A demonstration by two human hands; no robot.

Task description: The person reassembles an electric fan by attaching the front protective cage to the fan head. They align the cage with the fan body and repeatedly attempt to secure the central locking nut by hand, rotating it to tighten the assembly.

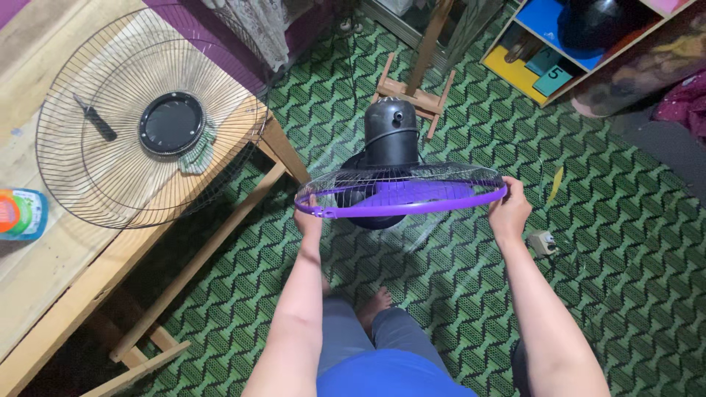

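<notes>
A fan's rear wire guard with a purple rim point(401, 206) is held level in front of me, above the green patterned floor. My left hand point(309, 217) grips the rim's left side and my right hand point(508, 209) grips its right side. Purple blades point(412, 195) show through the wires. The black motor housing point(391, 132) rises behind the guard. The fan's front wire guard point(110, 176), with a black round centre cap point(172, 123), lies flat on the wooden table at the left.
A dark-handled tool point(94, 117) lies on the wooden table point(51, 272) under the loose guard, a plastic bottle point(20, 214) at its left edge. A white plug point(543, 241) lies on the mat. A wooden stand point(419, 84) and a coloured shelf point(548, 55) stand behind.
</notes>
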